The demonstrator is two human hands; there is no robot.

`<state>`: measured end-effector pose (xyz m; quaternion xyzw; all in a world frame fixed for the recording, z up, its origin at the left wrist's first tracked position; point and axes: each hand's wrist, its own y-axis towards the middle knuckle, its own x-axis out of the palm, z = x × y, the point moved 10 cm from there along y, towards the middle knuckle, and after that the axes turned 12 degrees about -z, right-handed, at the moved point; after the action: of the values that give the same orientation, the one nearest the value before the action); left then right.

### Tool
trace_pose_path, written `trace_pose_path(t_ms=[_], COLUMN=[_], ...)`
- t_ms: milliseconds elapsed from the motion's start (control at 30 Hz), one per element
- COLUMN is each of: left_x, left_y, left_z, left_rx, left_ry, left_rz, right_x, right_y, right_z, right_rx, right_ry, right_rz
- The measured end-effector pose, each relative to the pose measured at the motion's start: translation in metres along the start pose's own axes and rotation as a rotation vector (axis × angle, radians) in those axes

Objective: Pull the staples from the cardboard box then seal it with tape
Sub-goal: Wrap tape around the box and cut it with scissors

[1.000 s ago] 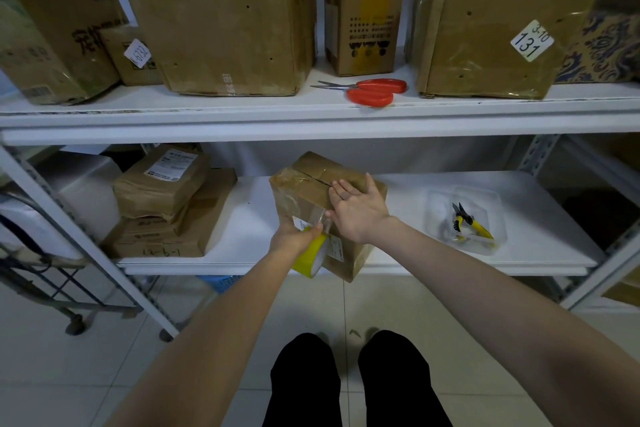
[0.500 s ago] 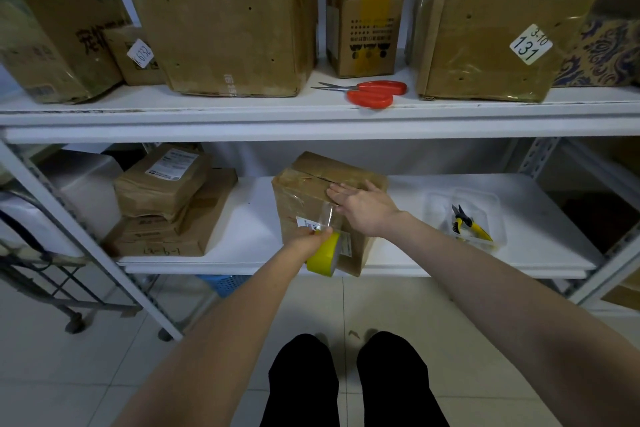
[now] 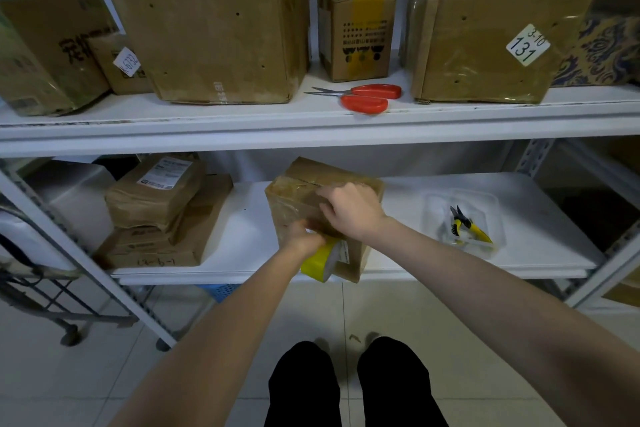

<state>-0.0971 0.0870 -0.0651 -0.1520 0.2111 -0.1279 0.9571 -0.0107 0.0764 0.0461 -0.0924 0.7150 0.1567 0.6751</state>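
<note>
My box [image 3: 298, 191] is brown cardboard with shiny clear tape on it. My tape roll [image 3: 317, 262] is smooth yellow plastic. The shelf [image 3: 242, 236] looks smooth, white and matt.

the upper shelf [image 3: 242, 125] carries five brown cardboard boxes: a printed one at far left [image 3: 45, 45], a small labelled one [image 3: 117, 62], a tall one [image 3: 207, 21], a yellow-taped one [image 3: 356, 35] and one marked 131 [image 3: 491, 42]. it also carries one patterned box [image 3: 602, 52] and one pair of red scissors [image 3: 367, 99]. at the lower shelf [image 3: 398, 218] there are one cardboard box [image 3: 301, 191], one yellow roll of tape [image 3: 317, 262], one clear tray [image 3: 485, 204] holding one pair of yellow-handled pliers [image 3: 467, 227], a stack of at least two brown parcels [image 3: 156, 198], and one blue basket [image 3: 218, 289] underneath.
</note>
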Motion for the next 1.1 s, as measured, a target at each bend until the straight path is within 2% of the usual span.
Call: trace_pose_path(t_ms=[100,133,200,267,333,433,600,967,1100], left_x=[0.0,0.0,0.001,0.002,0.003,0.003,0.002,-0.003,-0.004], left_y=[0.002,0.002,0.001,0.0,0.0,-0.001,0.002,0.001,0.0], left_z=[-0.007,-0.008,-0.008,-0.006,-0.004,0.0,0.0,-0.004,-0.004], left_rx=[-0.028,-0.039,-0.057,-0.055,-0.05,-0.051,-0.064,-0.081,-0.078], left_ry=[-0.011,-0.008,0.001,0.018,0.036,0.049,0.062,0.035,0.038], left_rz=[0.048,0.056,0.051,0.037,0.034,0.03,0.015,0.037,0.052], right_x=[-0.08,-0.106,-0.143,-0.166,-0.168,-0.156,-0.155,-0.162,-0.165], right_y=[-0.037,-0.048,-0.051,-0.043,-0.028,-0.013,0.001,-0.003,-0.012], right_z=[-0.024,-0.025,-0.011,0.015,0.044,0.067,0.078,0.068,0.057], right_rx=[-0.24,-0.261,-0.138,0.107,0.31,0.439,0.506,0.451,0.415], right_ry=[0.116,0.111,0.105,0.062,0.059,0.23,0.307,0.279,0.229], right_rz=[0.5,0.634,0.713,0.659,0.474,0.164,0.014,-0.107,-0.079])
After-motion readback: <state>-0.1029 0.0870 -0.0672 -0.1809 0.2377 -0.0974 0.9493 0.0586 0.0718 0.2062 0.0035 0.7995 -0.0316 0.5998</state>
